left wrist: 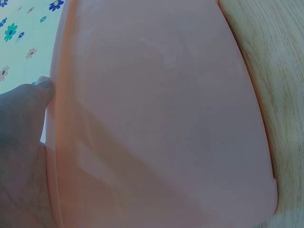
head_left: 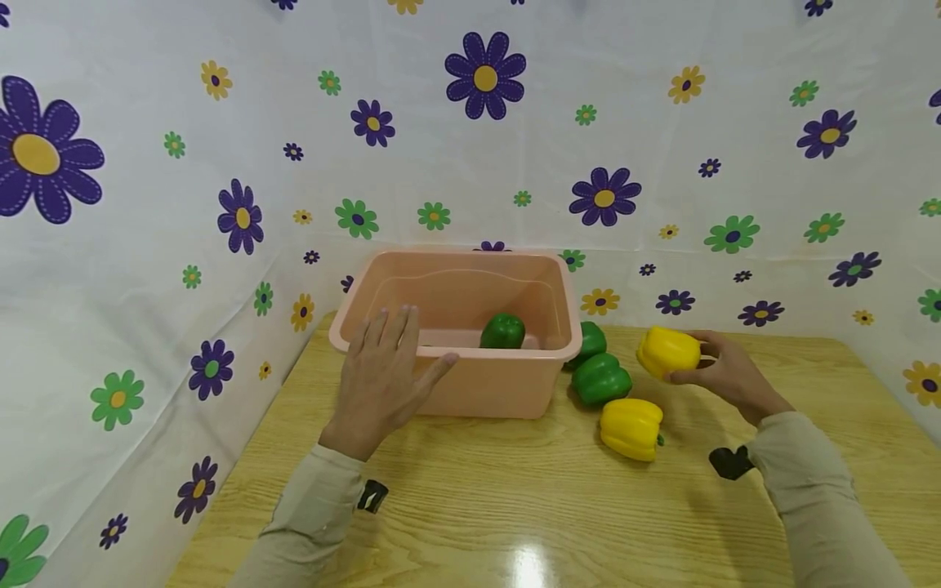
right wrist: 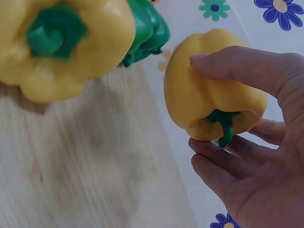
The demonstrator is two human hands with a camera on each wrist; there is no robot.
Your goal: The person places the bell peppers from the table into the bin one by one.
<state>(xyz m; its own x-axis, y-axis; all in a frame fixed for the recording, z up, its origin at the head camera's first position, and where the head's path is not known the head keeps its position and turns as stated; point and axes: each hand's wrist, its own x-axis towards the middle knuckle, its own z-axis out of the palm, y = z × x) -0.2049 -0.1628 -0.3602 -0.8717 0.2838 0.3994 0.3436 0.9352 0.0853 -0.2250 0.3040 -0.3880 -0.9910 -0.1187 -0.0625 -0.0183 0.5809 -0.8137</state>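
Note:
A yellow bell pepper [head_left: 668, 352] is held in my right hand [head_left: 728, 371]; in the right wrist view the thumb lies across one side of the pepper [right wrist: 213, 85], with its green stem towards the palm. My left hand [head_left: 378, 384], fingers straight, rests at the near rim of a pink plastic bin [head_left: 485, 384]. Inside the bin sits a green bell pepper [head_left: 503, 331]. In the left wrist view, the thumb [left wrist: 43, 90] lies along the rim, and the bin's outer wall [left wrist: 166, 114] fills most of the picture.
Right of the bin, two green bell peppers [head_left: 601, 379] stand close together against its side. A second yellow bell pepper [head_left: 631, 429] lies nearer on the wooden table [head_left: 515, 498]. White cloth [head_left: 515, 163] printed with flowers hangs behind and at the sides.

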